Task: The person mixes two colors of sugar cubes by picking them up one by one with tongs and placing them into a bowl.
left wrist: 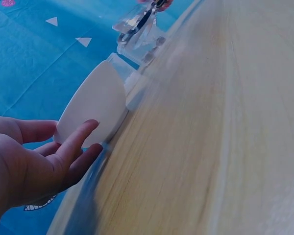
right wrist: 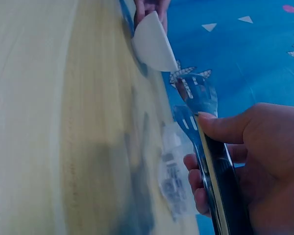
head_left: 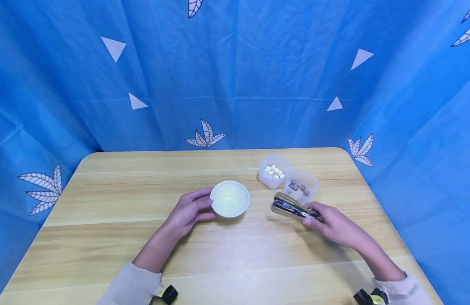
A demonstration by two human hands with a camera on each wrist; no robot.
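Observation:
A white bowl [head_left: 229, 199] stands upright on the table, and my left hand [head_left: 190, 210] holds its left side. In the left wrist view, the thumb lies at the bowl's [left wrist: 95, 100] rim while the fingers bear on its outer wall. My right hand [head_left: 330, 222] grips a pair of metal serving tongs [head_left: 290, 207], thumb on one arm and fingers on the other. The slotted tips of the tongs [right wrist: 198, 93] are a little apart, with nothing seen between them. They hang above the table, right of the bowl and just in front of a clear box [head_left: 311, 184] with several brown pieces.
Touching that box at the back left is another clear box [head_left: 265, 163] with several small white pieces. Both stand on the light wooden table [head_left: 116, 186]. A blue patterned curtain [head_left: 235, 63] closes off the back and both sides.

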